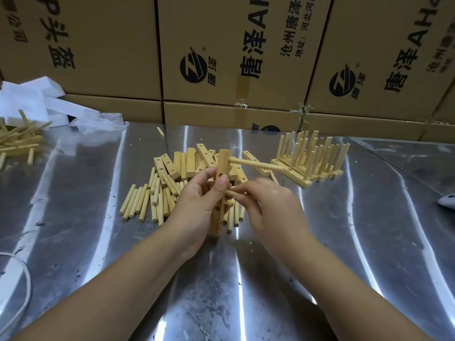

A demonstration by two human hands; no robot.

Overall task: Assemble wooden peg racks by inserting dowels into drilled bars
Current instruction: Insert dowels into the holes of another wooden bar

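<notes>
My left hand (197, 198) grips a drilled wooden bar (219, 212) held upright above the metal table. One dowel (256, 164) sticks out of the bar's top hole, pointing right. My right hand (268, 205) pinches a second dowel (231, 192) with its end at the bar's middle. Loose dowels (145, 203) lie on the table behind my hands, and a heap of drilled bars (187, 163) sits just beyond them. Finished racks (312, 161) with upright pegs stand at the right rear.
The shiny metal table (320, 254) runs back to a wall of cardboard boxes (221, 57). A pile of thin sticks (17, 141) and white plastic bags (44, 102) lie at the far left. A white cord (24, 279) curls at the left edge.
</notes>
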